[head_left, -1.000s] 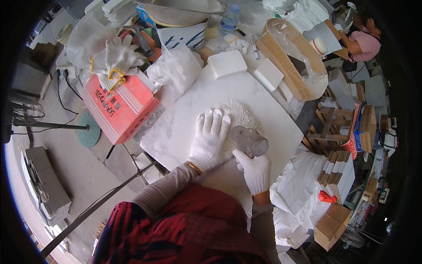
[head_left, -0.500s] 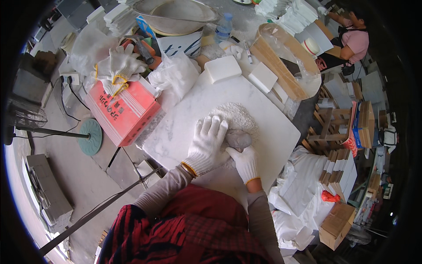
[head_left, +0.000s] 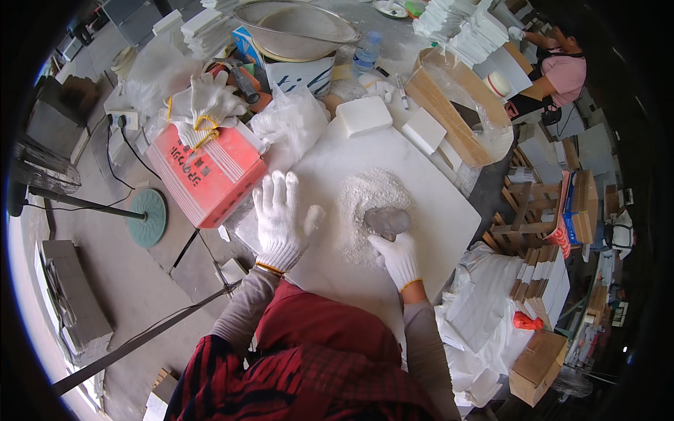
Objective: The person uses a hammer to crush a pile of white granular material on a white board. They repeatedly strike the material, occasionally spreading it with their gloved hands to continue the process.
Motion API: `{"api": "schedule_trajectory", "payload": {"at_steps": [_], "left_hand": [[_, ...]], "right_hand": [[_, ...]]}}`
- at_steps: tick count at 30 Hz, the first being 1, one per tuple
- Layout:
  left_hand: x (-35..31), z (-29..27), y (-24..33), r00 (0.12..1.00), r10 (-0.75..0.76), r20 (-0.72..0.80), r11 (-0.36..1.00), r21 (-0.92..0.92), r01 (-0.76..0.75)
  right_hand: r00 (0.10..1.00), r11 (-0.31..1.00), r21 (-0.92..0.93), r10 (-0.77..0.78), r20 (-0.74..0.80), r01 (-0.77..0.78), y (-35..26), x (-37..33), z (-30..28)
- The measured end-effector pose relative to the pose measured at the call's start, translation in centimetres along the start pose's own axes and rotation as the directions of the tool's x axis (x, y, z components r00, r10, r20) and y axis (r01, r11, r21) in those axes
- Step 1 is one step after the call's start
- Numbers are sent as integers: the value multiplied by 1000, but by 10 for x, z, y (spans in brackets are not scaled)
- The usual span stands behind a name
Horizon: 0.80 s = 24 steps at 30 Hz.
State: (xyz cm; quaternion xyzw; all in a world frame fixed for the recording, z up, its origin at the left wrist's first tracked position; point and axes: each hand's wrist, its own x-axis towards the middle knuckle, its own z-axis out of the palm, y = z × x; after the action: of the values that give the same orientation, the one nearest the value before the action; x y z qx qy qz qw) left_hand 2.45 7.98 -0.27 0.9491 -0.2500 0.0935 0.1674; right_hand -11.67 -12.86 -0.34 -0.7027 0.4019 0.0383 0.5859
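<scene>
Gloved right hand (head_left: 397, 258) closed around grey stone (head_left: 387, 221) on white powder (head_left: 368, 203), left hand (head_left: 279, 219) flat, fingers spread, on white slab (head_left: 435, 203)

Stone (head_left: 387, 222) on powder pile (head_left: 368, 203), slab (head_left: 435, 231) beneath, box (head_left: 210, 175) left, bowl (head_left: 295, 28) seemingly behind
</scene>
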Motion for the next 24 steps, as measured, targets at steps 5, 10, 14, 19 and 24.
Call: {"api": "schedule_trajectory", "payload": {"at_steps": [5,10,14,19,24], "left_hand": [[-17,18,2,985,146,90,978,-163,-130],[-27,-7,-3,990,7,142,426,-896,126],[-30,-4,-46,947,-279,161,122,-972,201],[-48,4,-61,979,-204,5,576,-808,124],[-53,17,-59,986,-21,-163,810,-581,-79]], "right_hand": [[998,992,-114,-64,-26,60,-5,1,4],[988,956,-282,-119,-102,86,-3,-5,1],[968,974,-75,-221,-118,213,-6,-18,6],[973,945,-248,-227,-36,211,-54,-37,16],[934,863,-359,-337,119,357,-37,-18,46]]}}
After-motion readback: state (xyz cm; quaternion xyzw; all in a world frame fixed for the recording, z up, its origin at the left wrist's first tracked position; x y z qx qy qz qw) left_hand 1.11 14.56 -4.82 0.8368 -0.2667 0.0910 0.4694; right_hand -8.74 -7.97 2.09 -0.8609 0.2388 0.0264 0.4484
